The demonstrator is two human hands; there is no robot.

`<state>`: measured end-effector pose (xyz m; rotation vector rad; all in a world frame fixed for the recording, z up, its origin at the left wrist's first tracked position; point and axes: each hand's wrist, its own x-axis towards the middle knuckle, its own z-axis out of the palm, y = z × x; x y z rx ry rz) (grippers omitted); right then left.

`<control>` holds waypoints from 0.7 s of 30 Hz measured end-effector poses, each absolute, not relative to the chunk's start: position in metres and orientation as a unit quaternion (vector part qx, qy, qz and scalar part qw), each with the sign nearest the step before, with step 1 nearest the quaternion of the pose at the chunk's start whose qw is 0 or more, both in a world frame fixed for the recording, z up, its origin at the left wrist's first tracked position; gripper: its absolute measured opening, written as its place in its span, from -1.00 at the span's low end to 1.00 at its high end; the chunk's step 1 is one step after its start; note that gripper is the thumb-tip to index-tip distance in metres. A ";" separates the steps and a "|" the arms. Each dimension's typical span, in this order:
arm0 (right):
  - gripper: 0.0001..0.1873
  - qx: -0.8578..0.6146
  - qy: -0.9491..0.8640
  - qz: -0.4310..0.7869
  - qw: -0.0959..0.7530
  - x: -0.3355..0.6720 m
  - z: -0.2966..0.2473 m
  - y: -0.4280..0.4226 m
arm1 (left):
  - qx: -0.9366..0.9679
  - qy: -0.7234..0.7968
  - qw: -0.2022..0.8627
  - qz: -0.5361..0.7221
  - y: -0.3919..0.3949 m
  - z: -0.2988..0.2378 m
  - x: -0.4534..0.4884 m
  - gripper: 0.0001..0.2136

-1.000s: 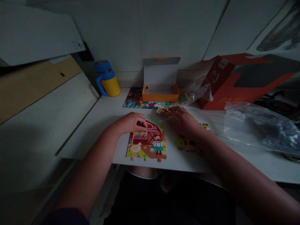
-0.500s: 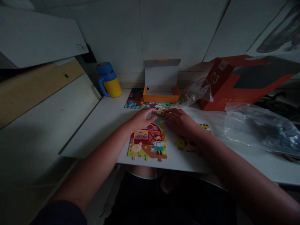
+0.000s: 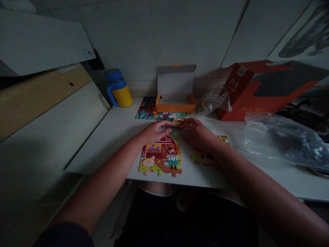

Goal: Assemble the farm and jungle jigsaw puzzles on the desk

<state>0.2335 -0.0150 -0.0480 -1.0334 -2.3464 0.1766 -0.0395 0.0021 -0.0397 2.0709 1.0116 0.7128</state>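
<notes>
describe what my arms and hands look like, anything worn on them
The left hand and right hand are bare, with no gloves, and no watch or band shows on either wrist. The left forearm is bare down to a dark navy sleeve at the bottom edge of the view. No sleeve shows on the right forearm.

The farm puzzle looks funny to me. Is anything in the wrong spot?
Yes. A chunk of puzzle pieces lies apart from the barn section, beside the right hand. They aren't joined, so the picture looks broken up.
</notes>
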 end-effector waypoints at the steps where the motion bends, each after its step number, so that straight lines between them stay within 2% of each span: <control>1: -0.76 -0.386 -0.876 0.065 0.281 0.234 -0.049 -0.014 | 0.802 0.390 0.358 0.277 0.002 -0.040 -0.040 -0.71; 12: -0.75 -0.396 -0.876 0.060 0.268 0.233 -0.047 -0.015 | 0.797 0.384 0.375 0.276 0.001 -0.041 -0.040 -0.70; 21: -0.71 -0.387 -0.882 0.061 0.261 0.232 -0.044 -0.018 | 0.811 0.380 0.345 0.280 -0.001 -0.037 -0.039 -0.70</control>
